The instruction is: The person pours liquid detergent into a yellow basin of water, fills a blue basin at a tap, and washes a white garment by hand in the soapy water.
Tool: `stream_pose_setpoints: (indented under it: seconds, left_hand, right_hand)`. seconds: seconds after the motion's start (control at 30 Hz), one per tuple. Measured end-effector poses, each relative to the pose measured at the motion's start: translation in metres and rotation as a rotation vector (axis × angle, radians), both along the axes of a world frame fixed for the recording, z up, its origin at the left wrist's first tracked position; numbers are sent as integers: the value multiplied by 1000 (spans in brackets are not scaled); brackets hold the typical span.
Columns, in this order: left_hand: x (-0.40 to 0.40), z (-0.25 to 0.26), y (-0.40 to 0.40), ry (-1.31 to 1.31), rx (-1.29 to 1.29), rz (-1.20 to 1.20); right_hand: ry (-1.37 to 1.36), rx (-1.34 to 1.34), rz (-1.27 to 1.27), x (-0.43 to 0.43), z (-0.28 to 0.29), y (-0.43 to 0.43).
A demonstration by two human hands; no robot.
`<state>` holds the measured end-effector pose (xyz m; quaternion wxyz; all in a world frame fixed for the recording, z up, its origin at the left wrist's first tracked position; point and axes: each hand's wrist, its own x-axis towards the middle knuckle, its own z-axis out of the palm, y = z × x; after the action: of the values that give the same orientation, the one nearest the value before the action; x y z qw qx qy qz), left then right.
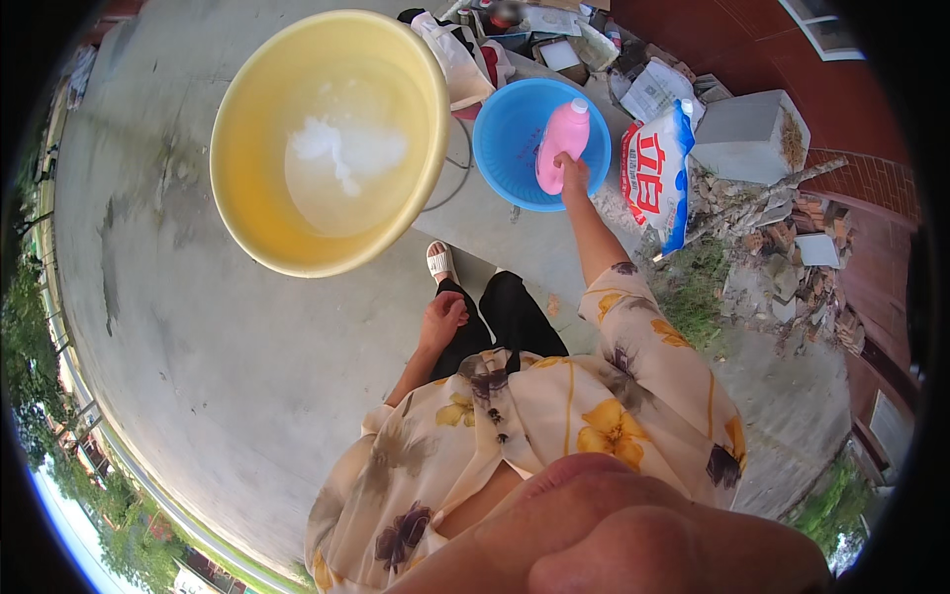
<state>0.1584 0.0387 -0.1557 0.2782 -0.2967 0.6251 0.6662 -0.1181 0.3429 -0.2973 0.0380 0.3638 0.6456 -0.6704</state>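
My right hand (572,175) grips the lower part of a pink plastic bottle (565,137) with a white cap, over a blue plastic basin (507,174). My left hand (445,312) hangs in front of my left thigh with its fingers curled; whether they are fully closed is hard to see, and no object shows in it. Ahead and to the left stands a large yellow plastic tub (249,141) with white powder (345,148) in its bottom, seemingly in water. A white, blue and red bag of Liby detergent (657,178) stands to the right of the blue basin.
A cloth bag (453,63) lies between tub and basin, near a thin hose (467,167) on the concrete. Paper, boxes and other clutter lie beyond. At right are a grey-white block (738,137), a broken branch (798,174), bricks and rubble (787,260), beside a red wall.
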Motion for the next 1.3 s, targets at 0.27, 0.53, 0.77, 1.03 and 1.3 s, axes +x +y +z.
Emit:
stream_pose_setpoints:
  seconds: [0.27, 0.53, 0.77, 1.03, 1.3]
  left_hand:
    - [-111, 157, 44, 827, -321, -286]
    - [-140, 247, 23, 1199, -147, -696]
    - [-128, 256, -37, 1252, -65, -855]
    - [-119, 259, -94, 1271, -444, -828]
    - [-127, 274, -131, 1397, -18, -762]
  right_hand:
    - [181, 111, 589, 115, 207, 13]
    - [121, 219, 873, 202, 336, -13]
    - [158, 266, 912, 246, 389, -63]
    - [179, 313, 894, 248, 417, -133]
    - [191, 317, 915, 247, 414, -164]
